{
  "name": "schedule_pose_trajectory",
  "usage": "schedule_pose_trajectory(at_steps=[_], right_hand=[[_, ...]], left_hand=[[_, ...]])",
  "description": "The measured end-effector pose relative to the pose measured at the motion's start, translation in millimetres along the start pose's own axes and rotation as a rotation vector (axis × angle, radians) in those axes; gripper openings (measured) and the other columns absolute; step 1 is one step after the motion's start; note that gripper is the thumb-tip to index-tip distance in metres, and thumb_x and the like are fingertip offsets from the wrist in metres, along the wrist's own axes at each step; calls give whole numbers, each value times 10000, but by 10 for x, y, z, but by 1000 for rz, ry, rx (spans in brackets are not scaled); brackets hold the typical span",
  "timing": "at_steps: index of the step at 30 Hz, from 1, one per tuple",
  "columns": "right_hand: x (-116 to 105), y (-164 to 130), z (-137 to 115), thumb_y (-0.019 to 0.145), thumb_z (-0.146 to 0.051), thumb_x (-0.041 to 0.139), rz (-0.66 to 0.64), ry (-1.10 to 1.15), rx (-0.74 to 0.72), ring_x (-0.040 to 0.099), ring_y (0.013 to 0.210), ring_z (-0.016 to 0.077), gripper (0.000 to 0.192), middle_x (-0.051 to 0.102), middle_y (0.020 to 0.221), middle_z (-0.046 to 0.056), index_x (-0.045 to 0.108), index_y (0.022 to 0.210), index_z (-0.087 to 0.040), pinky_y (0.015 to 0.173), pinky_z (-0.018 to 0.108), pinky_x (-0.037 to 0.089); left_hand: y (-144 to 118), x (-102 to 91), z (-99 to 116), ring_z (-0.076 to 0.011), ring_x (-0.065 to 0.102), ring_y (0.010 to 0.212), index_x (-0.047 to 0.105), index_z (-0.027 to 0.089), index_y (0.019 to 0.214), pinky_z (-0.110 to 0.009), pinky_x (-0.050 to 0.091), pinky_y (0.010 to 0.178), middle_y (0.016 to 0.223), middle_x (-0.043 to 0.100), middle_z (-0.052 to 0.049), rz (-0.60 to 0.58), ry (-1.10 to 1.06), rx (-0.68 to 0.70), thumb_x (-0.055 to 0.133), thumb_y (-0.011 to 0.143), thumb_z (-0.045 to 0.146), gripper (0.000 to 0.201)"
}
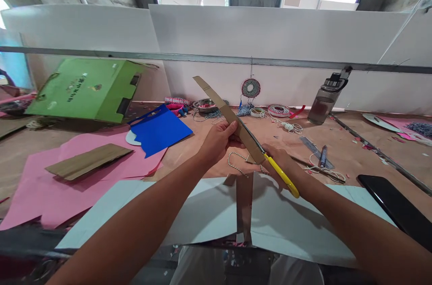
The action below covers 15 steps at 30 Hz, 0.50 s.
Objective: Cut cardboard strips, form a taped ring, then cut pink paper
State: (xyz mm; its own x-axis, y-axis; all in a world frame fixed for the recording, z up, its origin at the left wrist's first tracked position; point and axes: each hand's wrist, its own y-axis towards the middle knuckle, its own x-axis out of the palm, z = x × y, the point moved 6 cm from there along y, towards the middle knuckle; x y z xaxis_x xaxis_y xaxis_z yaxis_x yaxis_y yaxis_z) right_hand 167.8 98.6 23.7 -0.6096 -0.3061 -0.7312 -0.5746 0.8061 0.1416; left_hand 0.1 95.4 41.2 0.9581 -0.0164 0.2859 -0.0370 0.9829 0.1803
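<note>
My left hand (221,142) pinches a long brown cardboard strip (213,95) between thumb and fingers, and the strip slants up to the left. A pair of scissors with a yellow handle (281,174) is gripped in my right hand (279,159). Its metal blade lies along the strip's right edge. Most fingers of my right hand are hidden behind the handle and the strip. Below both hands lie two white sheets (205,213) with a brown gap between them. A short piece of twisted cord (236,166) rests on the table behind the strip.
At left, a folded cardboard piece (89,161) lies on pink sheets (33,186), beside blue sheet material (162,130) and a green box (84,89). A water bottle (322,103), pen (323,157), ruler (315,152) and black phone (396,206) are at right. A round woven ornament (250,82) hangs behind.
</note>
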Motion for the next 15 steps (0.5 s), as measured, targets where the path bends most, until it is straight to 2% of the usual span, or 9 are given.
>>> schedule_pose_trajectory(at_steps=[9,15], right_hand=[[4,-13,-46,804,-313,516,29,-58,-117,543,677,162,200,699,827,35,632,889,-175,608,256,384],[49,-6,-17,774,-249,496,17,-43,-154,551,676,160,156,691,815,35,619,843,-181,617,253,395]], left_hand=[[-28,13,31,-149,643,561,583,135,773,-274,576,532,657,665,-42,-15,-7,0,649,833,395,275],[33,-163,97,-142,631,559,575,147,782,-294,584,519,655,642,-12,123,-43,47,631,845,408,275]])
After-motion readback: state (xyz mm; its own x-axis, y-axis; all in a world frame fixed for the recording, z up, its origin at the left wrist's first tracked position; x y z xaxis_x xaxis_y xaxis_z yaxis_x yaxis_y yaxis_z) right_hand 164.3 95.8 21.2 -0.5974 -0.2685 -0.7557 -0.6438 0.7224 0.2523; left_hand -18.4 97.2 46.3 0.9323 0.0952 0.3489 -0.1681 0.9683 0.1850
